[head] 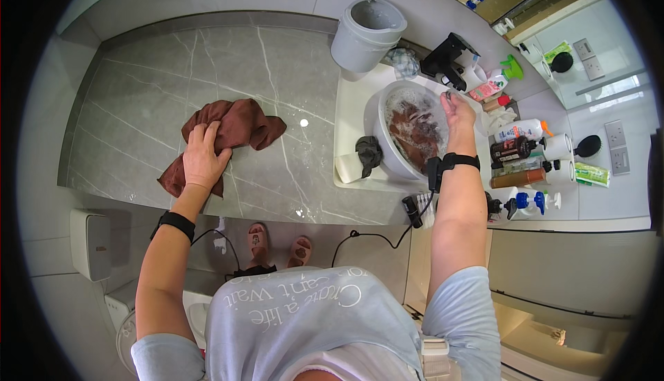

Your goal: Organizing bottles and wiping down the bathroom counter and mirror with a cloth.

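Note:
My left hand [203, 156] is on a bunched reddish-brown cloth [244, 124], its fingers curled over the fabric on the grey marbled countertop [290, 80]. To the right, a white basin [383, 137] stands in the white sink [350, 121]. Inside the basin, more brown fabric [415, 134] lies in sudsy water. My right hand [459, 111] is at the basin's far right side, below the black faucet [448, 62], with its fingers bent. Something small and greyish shows by the fingertips, but I cannot tell what it is.
A grey bucket [368, 36] stands behind the sink, near a checked cloth [403, 63]. A dark cloth [369, 155] and a pale block [348, 167] lie left of the basin. Several bottles [511, 148] crowd the right side. A black cable [378, 236] hangs before the counter.

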A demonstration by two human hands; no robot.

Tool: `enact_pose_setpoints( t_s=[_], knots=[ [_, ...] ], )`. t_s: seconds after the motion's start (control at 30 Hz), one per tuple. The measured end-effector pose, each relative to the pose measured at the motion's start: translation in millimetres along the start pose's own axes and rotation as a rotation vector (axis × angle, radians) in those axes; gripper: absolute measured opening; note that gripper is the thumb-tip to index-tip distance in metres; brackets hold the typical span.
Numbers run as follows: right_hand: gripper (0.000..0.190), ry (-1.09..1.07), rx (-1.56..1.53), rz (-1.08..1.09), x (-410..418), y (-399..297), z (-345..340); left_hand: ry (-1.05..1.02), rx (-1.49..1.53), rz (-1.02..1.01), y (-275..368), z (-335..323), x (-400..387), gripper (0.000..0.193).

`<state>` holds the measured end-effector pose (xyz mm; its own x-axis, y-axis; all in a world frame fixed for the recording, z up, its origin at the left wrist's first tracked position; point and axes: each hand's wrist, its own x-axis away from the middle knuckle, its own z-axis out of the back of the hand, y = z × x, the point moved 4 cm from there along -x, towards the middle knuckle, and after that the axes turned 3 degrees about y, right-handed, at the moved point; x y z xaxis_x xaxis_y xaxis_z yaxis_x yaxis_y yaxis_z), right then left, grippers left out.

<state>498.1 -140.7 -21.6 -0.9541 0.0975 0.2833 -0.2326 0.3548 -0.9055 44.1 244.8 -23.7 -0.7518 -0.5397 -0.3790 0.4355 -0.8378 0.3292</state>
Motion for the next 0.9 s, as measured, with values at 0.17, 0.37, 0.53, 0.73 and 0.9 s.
enact_pose_setpoints(
  t_s=[0.17,0.37,0.53,0.73,0.9],
  knots=[
    [0.017,-0.054,0.368,-0.124,16.6,-3.8,-6.8,-0.008,0.001,0.004,0.8,-0.7,-0.5,0.057],
    [0.024,0.060,0.454,0.083,28.2,-18.3,-16.1,0.030,-0.001,-0.025,-0.6,-1.4,0.5,0.058],
    [0.019,-0.009,0.299,0.041,1.2,-9.6,-8.3,0.000,0.007,0.002,-0.3,-0.7,0.0,0.057],
    [0.017,-0.130,0.517,0.104,12.3,-9.7,-16.0,0.003,0.004,-0.003,0.7,0.9,-0.3,0.058],
    [0.016,-0.264,0.929,0.212,33.1,-24.4,-49.1,0.019,0.003,-0.008,-1.5,0.3,0.8,0.058]
  ],
)
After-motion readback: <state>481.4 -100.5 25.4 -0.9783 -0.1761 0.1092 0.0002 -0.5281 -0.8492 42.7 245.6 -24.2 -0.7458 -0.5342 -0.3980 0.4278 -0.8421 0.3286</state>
